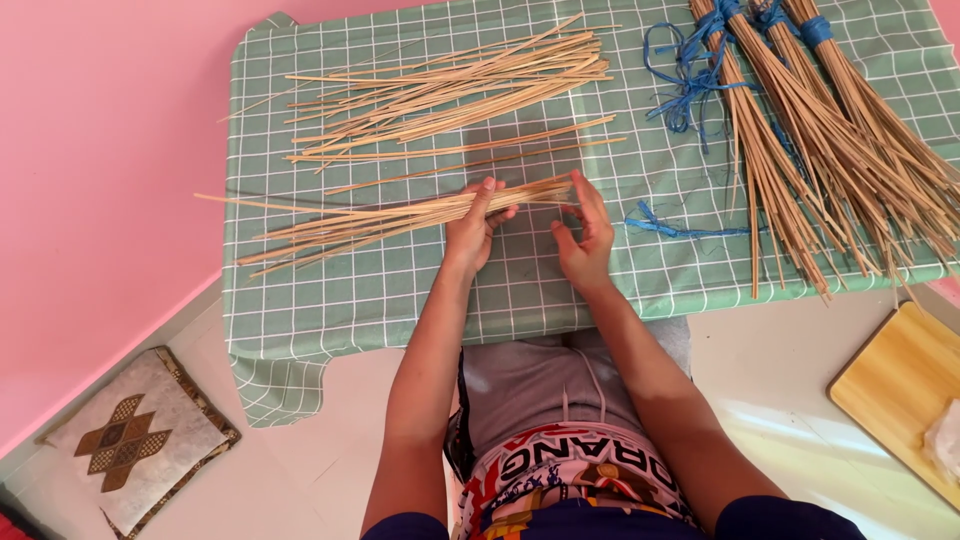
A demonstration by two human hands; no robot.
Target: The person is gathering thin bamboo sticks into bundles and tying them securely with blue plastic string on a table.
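Held bundle: I see a thin bundle of pale sticks [400, 215] lying almost level just above the worktop [520, 290], its long loose ends fanning out to the left, its short end reaching right to the fingers of the right hand.
Left hand: my left hand [475, 228] is closed around the bundle near its right end, fingers curled over the top, thumb underneath; most of the bundle's length extends left of this hand.
Right hand: my right hand [585, 235] sits just right of the left hand, fingers half open and raised, fingertips touching the bundle's right tip; I cannot tell whether they pinch it.
Loose sticks: a larger spread of loose sticks [450, 90] lies on the far side of the worktop, beyond both hands and apart from the held bundle.
Tied bundles: thicker tied bundles [830, 150] bound with blue cord [690, 85] lie at the far right, well apart from the hands.
Cord scrap: a blue strip [680, 228] lies on the cloth just right of the right hand.
Surroundings: wooden board [895, 385] near right; patterned cushion [135, 435] on the floor near left.
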